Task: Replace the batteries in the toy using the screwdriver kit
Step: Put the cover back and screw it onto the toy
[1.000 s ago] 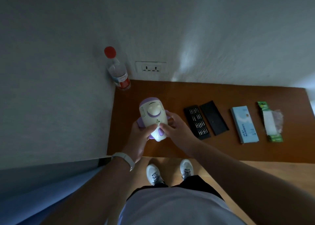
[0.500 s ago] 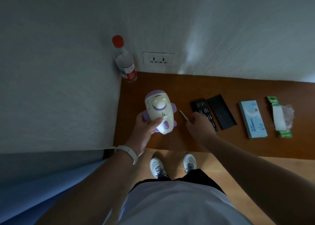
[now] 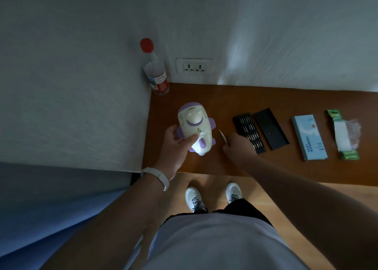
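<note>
A white and purple toy (image 3: 195, 127) is held above the left part of the brown table (image 3: 225, 100), its underside facing me. My left hand (image 3: 176, 144) grips it from the left, thumb across its belly. Just right of the toy, my right hand (image 3: 238, 147) pinches a thin screwdriver (image 3: 222, 136) whose tip points up and away. The open black bit tray (image 3: 248, 131) of the screwdriver kit lies right of that hand, with its black lid (image 3: 271, 128) beside it.
A red-capped plastic bottle (image 3: 156, 75) stands in the table's back left corner by a wall socket (image 3: 194, 67). A light blue box (image 3: 308, 137) and a green battery pack (image 3: 343, 133) lie to the right. White walls close the left and back.
My right hand has left the toy and moved right, holding the screwdriver beside it. The left hand alone now holds the toy. The view has shifted slightly.
</note>
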Demonstrator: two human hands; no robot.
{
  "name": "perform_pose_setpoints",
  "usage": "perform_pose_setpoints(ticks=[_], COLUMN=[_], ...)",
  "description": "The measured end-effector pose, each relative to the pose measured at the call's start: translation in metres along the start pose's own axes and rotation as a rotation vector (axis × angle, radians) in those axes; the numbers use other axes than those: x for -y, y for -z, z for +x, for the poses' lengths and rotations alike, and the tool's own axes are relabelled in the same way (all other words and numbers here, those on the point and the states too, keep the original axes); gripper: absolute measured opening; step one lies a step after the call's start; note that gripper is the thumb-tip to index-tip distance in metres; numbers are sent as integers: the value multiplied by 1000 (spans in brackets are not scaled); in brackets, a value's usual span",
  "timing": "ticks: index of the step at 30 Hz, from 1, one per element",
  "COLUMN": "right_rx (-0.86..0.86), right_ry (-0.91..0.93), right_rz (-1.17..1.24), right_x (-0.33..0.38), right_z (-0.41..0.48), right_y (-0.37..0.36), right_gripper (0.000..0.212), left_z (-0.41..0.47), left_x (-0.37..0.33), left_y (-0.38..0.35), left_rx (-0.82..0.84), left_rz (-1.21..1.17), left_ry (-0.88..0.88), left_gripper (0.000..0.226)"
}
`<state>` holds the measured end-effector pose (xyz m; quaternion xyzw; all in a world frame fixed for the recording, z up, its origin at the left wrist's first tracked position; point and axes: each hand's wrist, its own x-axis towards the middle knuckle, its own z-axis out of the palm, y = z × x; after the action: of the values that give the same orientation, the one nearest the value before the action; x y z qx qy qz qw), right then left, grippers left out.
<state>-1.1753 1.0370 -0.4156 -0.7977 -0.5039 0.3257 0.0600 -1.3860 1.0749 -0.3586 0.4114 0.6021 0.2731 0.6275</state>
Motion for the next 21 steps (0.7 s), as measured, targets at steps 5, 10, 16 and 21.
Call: perform_pose_setpoints(ticks=[5,10,16,21], right_rx=[-67,-70,-86,-95], right_ry=[-3,38,45,73], right_rz=[167,276,388,390], right_x=[-2,-18,-56,-95], right_z=[-27,-44,-55,-57], right_y=[11,36,71,104], right_gripper=[15,12,9,10], left_z=[-5,-20,-40,-37], left_x=[-10,-27,-47,-43], left_y=[6,-7,-52,-90], left_rx=[-55,-141,-294,-353], left_rz=[145,309,695,1011], left_ry=[-76,-312,-642,-691], left_gripper=[66,43,44,52])
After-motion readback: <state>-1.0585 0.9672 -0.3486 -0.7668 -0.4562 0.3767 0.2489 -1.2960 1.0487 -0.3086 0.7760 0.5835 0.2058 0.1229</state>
